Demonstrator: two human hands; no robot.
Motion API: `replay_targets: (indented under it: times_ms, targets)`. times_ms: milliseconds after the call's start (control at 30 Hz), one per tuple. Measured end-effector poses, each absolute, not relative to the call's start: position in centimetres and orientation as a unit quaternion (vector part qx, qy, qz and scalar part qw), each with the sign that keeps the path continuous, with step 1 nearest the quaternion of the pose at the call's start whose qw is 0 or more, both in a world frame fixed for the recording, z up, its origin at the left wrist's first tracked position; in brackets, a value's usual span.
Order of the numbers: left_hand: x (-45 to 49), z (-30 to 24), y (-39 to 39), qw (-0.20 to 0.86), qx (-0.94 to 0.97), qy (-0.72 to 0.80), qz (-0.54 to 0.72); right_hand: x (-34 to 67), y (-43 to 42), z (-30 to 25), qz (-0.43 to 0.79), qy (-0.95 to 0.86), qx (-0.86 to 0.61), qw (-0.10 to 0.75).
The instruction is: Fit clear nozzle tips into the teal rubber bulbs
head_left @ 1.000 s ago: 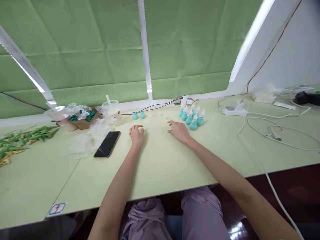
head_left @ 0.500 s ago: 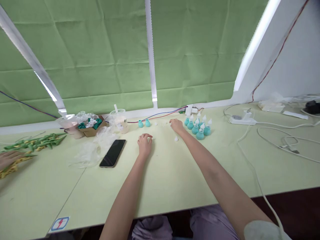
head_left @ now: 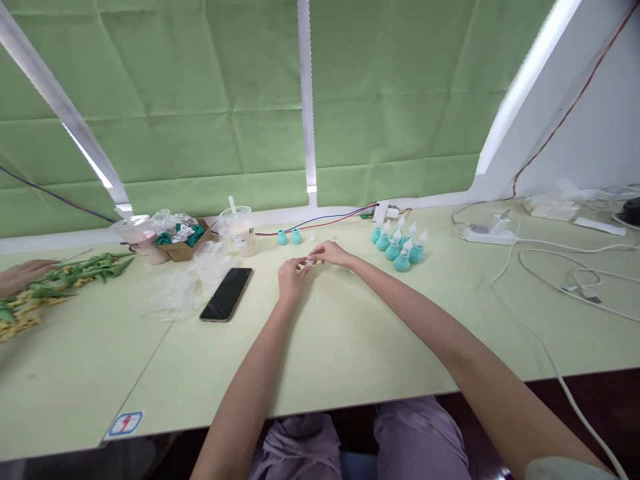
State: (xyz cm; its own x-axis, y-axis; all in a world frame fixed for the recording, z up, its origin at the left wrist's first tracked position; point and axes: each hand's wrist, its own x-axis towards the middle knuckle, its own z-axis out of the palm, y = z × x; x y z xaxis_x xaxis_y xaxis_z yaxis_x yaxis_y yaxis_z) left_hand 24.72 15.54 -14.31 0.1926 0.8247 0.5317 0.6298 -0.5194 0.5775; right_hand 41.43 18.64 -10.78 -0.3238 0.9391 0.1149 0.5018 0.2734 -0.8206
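My left hand [head_left: 291,280] and my right hand [head_left: 330,253] meet over the middle of the table. Their fingertips close on a small whitish piece [head_left: 309,263], perhaps a nozzle tip; the fingers partly cover it. Just behind them lies another small white piece [head_left: 313,238]. Two turquoise bulb-shaped bottles [head_left: 289,237] without tips stand at the back, beyond my left hand. To the right of my right hand is a cluster of several turquoise bulbs [head_left: 401,261] with pointed white tips on top.
A black phone [head_left: 226,295] lies left of my left forearm, beside crumpled clear plastic [head_left: 175,297]. Behind are a drink cup [head_left: 244,237] and a filled cardboard box [head_left: 186,249]. Another person's hand [head_left: 25,277] touches green-yellow stems [head_left: 85,273]. A power strip [head_left: 490,233] and cables lie right.
My right hand has moved left and nearer, meeting my left hand at a small whitish piece. The left hand's fingers have closed. The other person's hand has shifted over the stems.
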Motion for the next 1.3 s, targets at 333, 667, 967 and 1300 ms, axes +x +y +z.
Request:
replay_targets:
  times_ms: [333,667,967,1300]
  targets:
    - [24.9,-14.2,16.2,0.261,0.683,0.512,0.451,44.2,21.4,-11.7,0.084,-0.658,-0.712,0.229]
    - [24.7,-14.1,16.7,0.362,0.649,0.479,0.467,43.5,24.7,-13.3,0.062,-0.594,-0.774,0.212]
    - [24.7,-14.8,17.1,0.378,0.647,0.467,0.47,43.2,24.4,-11.9,0.033,-0.623,-0.754,0.207]
    - [25.4,-14.1,16.1,0.473,0.636,0.411,0.45,41.9,15.0,-10.8,0.043,-0.736,-0.524,0.426]
